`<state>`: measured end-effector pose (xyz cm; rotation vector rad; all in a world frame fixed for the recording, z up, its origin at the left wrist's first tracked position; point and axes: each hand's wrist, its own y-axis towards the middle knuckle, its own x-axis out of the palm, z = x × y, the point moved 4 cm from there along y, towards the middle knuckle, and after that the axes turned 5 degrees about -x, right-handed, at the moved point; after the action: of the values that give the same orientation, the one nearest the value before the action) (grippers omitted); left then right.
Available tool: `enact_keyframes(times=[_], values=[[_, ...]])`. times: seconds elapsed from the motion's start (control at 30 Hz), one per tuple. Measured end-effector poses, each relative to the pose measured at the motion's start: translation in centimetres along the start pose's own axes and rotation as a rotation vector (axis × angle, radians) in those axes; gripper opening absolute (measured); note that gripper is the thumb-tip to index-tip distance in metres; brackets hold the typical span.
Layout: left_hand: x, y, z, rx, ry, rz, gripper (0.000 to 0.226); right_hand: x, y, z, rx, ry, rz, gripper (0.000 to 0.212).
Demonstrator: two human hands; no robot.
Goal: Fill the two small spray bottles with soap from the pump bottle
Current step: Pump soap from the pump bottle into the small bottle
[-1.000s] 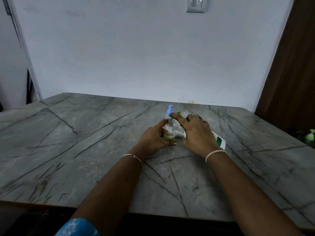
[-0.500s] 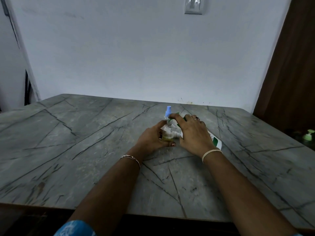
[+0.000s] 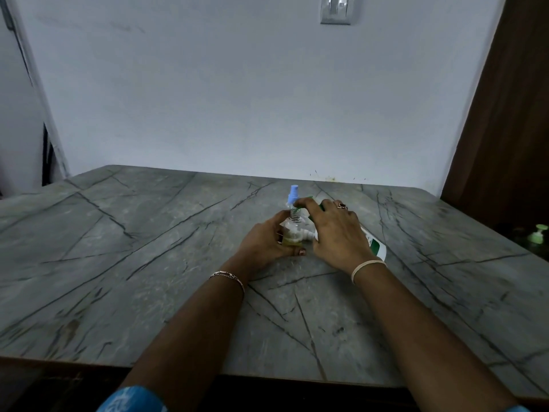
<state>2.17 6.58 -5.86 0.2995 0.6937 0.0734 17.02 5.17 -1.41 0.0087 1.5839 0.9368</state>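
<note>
Both hands meet over the bottles at mid-frame, on a grey veined table.

The left hand wraps its fingers round an upright clear spray bottle with yellowish liquid low inside. Just behind it only the blue top of a second bottle shows. The right hand curls down over the pump bottle and hides most of it. Its white nozzle pokes out beside the spray bottle, and a green-and-white end shows right of the wrist. Whether it lies flat or tilts cannot be told. A wall switch is cut off at the top edge. A brown panel fills the right. A green pump top sits dim at the right edge.
</note>
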Motion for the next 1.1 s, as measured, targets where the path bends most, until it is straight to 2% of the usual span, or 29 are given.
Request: enact_keyframes(times=[0.3, 0.77, 1.03, 1.1], values=[[-0.11, -0.20, 0.36, -0.008, 0.020, -0.002, 0.091, -0.18, -0.53, 0.43, -0.019, -0.014, -0.017, 0.087], [0.25, 0.41, -0.49, -0.004, -0.002, -0.011, 0.090, 0.14, -0.14, 0.23, 0.004, -0.001, 0.014, 0.082], [0.09, 0.16, -0.20, -0.012, 0.030, -0.010, 0.094, -0.11, -0.58, 0.34, -0.034, -0.034, -0.002, 0.105], [0.01, 0.00, -0.02, -0.015, 0.031, -0.010, 0.095, -0.09, -0.59, 0.43, -0.022, -0.026, -0.016, 0.097]])
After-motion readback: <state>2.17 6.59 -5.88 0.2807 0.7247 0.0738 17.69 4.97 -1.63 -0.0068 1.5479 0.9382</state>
